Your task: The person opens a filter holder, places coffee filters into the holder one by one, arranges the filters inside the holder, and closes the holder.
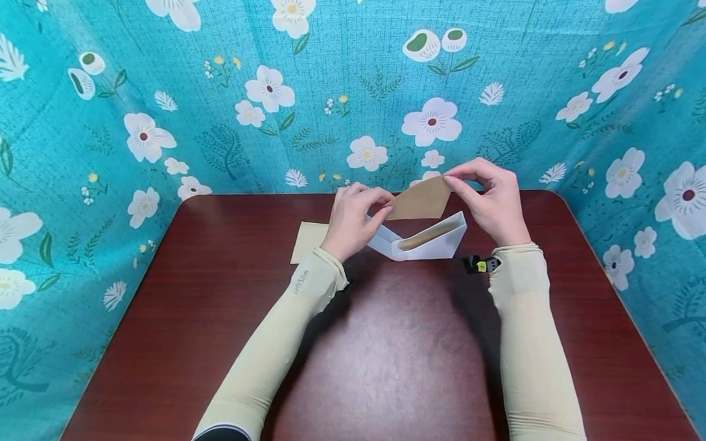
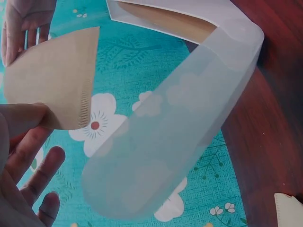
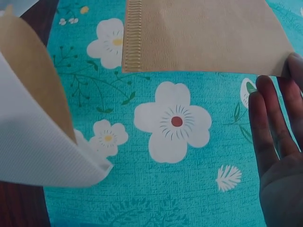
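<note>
A brown paper coffee filter (image 1: 420, 200) with a crimped edge is held up between both hands. My left hand (image 1: 353, 220) pinches one corner between thumb and finger, its other fingers spread loose in the left wrist view. At the opposite corner, my right hand (image 1: 490, 199) pinches the paper. Below the filter stands a white filter case (image 1: 439, 251), its frosted translucent lid (image 2: 165, 132) swung out to the left. More brown filters (image 2: 165, 21) stand inside the case. Beside my left wrist, another paper filter (image 1: 308, 240) lies flat on the table, partly hidden by that hand.
The dark red-brown table (image 1: 221, 320) ends at the back against a turquoise flowered cloth (image 1: 334, 77), which also hangs along both sides. A small black device with a yellow mark (image 1: 481, 265) sits at my right wrist.
</note>
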Action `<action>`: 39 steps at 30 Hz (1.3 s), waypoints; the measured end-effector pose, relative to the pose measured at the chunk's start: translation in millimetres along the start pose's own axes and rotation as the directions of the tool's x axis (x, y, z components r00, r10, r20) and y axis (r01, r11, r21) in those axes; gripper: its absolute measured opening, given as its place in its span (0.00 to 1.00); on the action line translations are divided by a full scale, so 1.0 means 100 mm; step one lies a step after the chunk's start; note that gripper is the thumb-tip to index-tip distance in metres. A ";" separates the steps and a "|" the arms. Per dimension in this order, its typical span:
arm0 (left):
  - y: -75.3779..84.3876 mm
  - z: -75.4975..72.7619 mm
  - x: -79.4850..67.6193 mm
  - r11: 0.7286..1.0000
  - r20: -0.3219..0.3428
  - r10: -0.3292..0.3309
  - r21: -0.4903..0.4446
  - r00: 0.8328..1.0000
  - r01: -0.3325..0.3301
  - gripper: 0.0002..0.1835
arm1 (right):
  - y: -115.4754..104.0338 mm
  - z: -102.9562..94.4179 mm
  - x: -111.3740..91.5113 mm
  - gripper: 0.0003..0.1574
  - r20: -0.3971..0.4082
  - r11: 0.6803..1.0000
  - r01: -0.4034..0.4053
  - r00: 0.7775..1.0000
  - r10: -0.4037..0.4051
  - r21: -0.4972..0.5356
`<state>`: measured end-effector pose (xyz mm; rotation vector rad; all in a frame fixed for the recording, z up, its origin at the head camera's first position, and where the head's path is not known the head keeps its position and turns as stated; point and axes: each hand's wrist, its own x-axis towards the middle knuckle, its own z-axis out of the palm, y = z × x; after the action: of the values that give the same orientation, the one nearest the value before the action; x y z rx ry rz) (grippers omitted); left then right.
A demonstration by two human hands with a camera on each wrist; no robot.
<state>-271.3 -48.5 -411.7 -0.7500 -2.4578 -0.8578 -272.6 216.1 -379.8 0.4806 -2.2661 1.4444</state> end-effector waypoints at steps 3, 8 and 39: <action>0.04 0.03 0.02 0.999 0.010 0.000 0.033 1.000 -0.001 0.07 | 0.04 -0.02 -0.01 0.11 0.006 1.000 -0.001 1.000 0.001 -0.002; 0.08 0.09 0.05 0.996 0.031 0.001 0.091 1.000 -0.004 0.06 | 0.10 -0.05 -0.04 0.11 0.017 0.999 -0.025 1.000 0.025 -0.022; 0.15 0.47 0.08 0.949 0.109 0.106 0.287 0.988 -0.134 0.05 | 0.34 -0.20 -0.22 0.10 0.060 0.993 -0.074 0.995 0.080 -0.091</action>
<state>-278.6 -4.8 -434.5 -0.8336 -2.5125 -0.4071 -267.3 249.8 -409.5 0.4214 -2.4124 1.3755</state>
